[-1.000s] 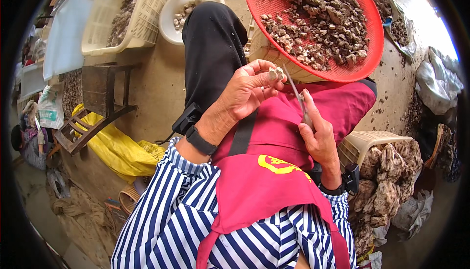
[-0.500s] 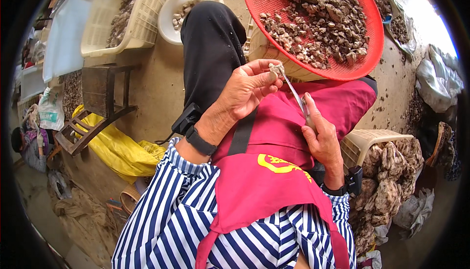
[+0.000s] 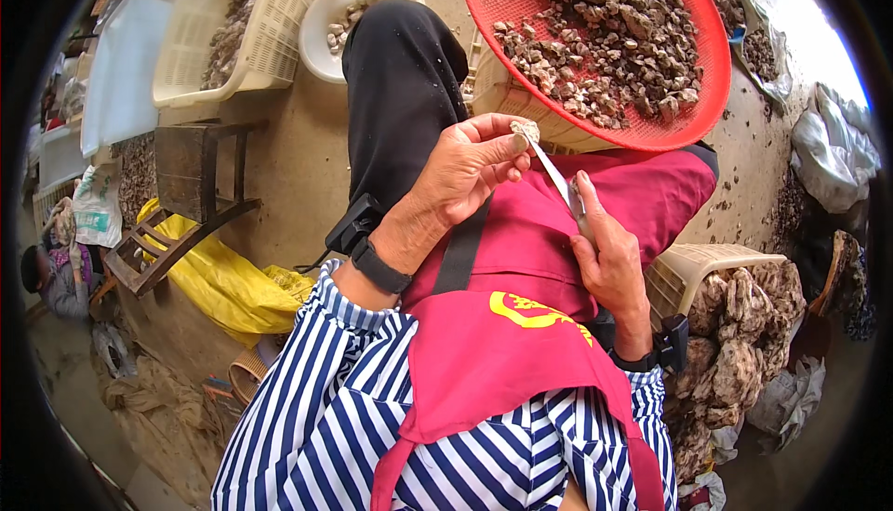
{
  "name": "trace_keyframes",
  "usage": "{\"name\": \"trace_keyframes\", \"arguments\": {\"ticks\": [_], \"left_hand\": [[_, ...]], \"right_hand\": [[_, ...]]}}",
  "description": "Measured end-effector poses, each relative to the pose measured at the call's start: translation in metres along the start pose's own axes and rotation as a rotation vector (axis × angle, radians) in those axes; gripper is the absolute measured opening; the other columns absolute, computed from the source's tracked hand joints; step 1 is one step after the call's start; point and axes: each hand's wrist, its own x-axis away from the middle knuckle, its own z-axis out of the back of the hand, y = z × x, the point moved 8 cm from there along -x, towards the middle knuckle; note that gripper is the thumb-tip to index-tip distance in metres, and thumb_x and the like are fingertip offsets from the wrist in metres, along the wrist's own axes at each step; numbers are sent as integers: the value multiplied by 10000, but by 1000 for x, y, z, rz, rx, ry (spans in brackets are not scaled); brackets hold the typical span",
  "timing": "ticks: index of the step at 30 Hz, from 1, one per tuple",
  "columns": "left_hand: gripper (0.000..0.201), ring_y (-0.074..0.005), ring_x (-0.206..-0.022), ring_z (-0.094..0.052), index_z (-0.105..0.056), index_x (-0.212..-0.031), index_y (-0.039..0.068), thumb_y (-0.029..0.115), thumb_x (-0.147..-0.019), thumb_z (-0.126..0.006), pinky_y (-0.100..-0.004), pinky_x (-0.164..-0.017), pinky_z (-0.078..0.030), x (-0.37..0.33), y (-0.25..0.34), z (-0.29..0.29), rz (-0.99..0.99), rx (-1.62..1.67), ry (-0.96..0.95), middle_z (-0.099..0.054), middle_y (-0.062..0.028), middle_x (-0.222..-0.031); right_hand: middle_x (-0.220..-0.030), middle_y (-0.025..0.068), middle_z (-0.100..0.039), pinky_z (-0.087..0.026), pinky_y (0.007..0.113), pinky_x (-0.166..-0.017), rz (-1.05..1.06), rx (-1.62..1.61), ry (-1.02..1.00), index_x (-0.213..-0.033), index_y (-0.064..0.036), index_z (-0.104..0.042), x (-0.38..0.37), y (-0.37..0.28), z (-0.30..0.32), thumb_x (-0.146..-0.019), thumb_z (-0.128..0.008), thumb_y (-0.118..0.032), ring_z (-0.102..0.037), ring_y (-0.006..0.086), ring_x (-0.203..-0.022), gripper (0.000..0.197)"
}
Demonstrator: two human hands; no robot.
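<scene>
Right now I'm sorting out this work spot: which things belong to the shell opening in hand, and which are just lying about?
In use:
- left hand pinching a small shell
- right hand holding a thin knife to it
- red basket of shells
- white bowl

Lying about:
- wooden stool
- yellow bag
- cream crate
</scene>
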Motion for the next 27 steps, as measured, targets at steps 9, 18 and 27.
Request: {"name": "trace_keyframes", "arguments": {"ticks": [9, 18, 27], "left_hand": [[205, -123, -709, -593, -584, -1039, -20, 29, -842, -619, -225, -592, -493, 7, -17, -14, 91, -86, -36, -624, -70, -864], [205, -132, -742, -610, -572, -1034, -5, 50, -845, -630, -232, -630, -499, 1, -7, -5, 14, 3, -19, -636, -71, -889], [202, -131, -716, -578, -572, -1044, -11, 33, -851, -609, -221, -591, -465, 5, -11, -13, 53, -29, -24, -622, -81, -878]], "right_hand": [[-1093, 207, -589, -479, 385, -791, -9, -10, 26, -1367, -49, -365, -16, -6, 1, -745, -554, 6, -598, 348, -949, 652], [-1150, 223, -563, -466, 381, -831, -21, -59, -35, -1363, -23, -362, -5, -2, -1, -758, -552, 0, -584, 349, -999, 634], [-1156, 224, -557, -464, 381, -826, -30, -63, -35, -1373, -31, -346, -12, -7, 1, -766, -547, -10, -575, 361, -998, 640]]}}
